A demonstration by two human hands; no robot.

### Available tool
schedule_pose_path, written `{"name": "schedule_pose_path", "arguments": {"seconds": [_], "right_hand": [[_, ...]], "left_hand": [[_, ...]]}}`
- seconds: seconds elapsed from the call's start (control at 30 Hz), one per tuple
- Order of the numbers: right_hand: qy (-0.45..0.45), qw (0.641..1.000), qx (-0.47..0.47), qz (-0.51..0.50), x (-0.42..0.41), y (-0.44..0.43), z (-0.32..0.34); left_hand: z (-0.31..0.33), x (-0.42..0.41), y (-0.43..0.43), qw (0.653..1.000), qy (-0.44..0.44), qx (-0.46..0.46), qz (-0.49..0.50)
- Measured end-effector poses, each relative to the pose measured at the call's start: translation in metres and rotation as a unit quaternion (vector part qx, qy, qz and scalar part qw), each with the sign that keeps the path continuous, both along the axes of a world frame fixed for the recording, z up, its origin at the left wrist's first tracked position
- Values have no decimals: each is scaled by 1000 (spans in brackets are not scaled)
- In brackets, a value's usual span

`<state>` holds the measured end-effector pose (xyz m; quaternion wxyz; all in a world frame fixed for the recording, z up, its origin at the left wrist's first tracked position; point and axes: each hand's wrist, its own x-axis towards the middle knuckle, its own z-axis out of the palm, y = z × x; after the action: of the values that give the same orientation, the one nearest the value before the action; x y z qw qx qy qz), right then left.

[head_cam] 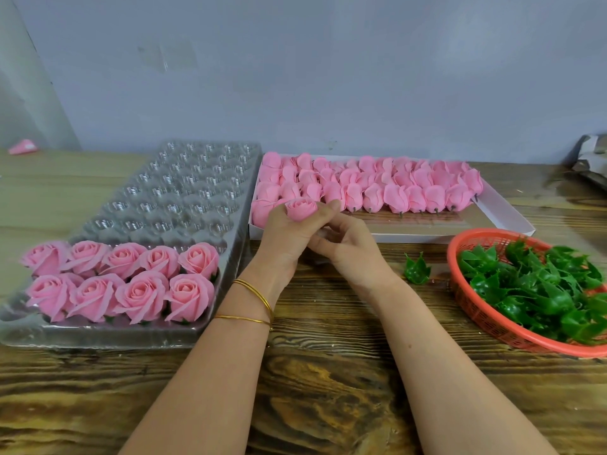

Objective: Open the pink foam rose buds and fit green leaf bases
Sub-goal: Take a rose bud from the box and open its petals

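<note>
Soft even light, faint shadows, wide-angle edge bending, mild blur

Head cam, fwd & down, close over table (328, 372)

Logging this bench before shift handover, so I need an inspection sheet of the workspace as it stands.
Surface: dark-grained wooden table.
Job's things: nine opened pink foam roses in a clear plastic blister tray; closed pink foam buds rowed in a shallow white box; green plastic leaf bases heaped in a red mesh basket; one loose leaf base on the table beside the basket.
Clutter: small pink object far left; crumpled grey wrapping far right.
Hands: left hand grips one held pink bud; right hand curls its fingers against the bud's side and base.
Cables: nothing seen.
Surroundings: plain grey wall behind.
</note>
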<state>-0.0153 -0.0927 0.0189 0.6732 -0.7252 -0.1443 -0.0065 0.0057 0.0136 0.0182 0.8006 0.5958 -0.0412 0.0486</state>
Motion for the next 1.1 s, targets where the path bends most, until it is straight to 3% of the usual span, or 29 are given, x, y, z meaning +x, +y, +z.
{"name": "schedule_pose_path", "arguments": {"seconds": [0.33,0.53,0.8,0.93,1.1], "right_hand": [[5,1000,3,-27,4,2,-2],[2,999,16,-49,5,2,-1],[29,998,36,-30,2,3,2],[63,990,94,-87,2,-1,7],[26,982,130,-135,5,-3,8]], "left_hand": [[-1,3,-4,998,55,13,18],[-6,3,-4,999,-8,45,3],[-9,6,-5,998,-29,48,35],[-11,5,-4,991,-57,93,78],[-10,1,-4,977,-89,177,84]]}}
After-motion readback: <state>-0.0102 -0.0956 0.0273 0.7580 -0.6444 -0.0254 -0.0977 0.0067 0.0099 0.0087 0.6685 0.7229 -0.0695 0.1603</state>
